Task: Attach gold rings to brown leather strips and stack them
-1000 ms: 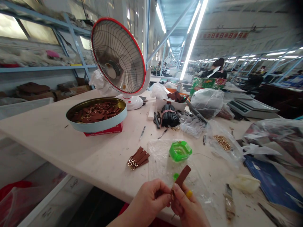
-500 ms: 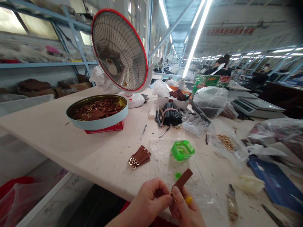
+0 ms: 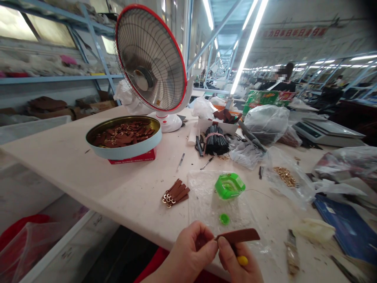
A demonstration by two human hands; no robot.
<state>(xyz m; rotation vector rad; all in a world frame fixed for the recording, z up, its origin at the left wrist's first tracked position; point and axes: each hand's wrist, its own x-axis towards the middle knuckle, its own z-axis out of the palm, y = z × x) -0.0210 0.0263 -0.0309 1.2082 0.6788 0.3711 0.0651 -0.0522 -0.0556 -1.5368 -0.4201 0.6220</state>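
Observation:
A brown leather strap (image 3: 243,235) is held at the table's front edge, its free end sticking out to the right. My left hand (image 3: 193,251) is closed, thumb and forefinger pinching the strap's left end, where a ring may sit but is mostly hidden. My right hand (image 3: 240,263) grips the strap close beside it, thumb on top. A yellow rounded end (image 3: 242,260) pokes out between its fingers; the rest of that object is hidden. Beyond my hands are a small green cap (image 3: 224,219) and a green dish (image 3: 229,186). A pile of brown straps with metal rings (image 3: 176,192) lies to the left.
A round tin (image 3: 123,151) of brown pieces stands on a red box, before a red-rimmed fan-shaped heater (image 3: 151,59). Bundled black strips (image 3: 216,140), a bag of gold-coloured hardware (image 3: 285,177), a wrapped blade (image 3: 292,253) and a scale (image 3: 326,131) are around. A person sits far back.
The strap has swung from pointing up and right to lying nearly level, pointing right. My right hand has turned with it, and the green cap is now more exposed. The view has shifted slightly.

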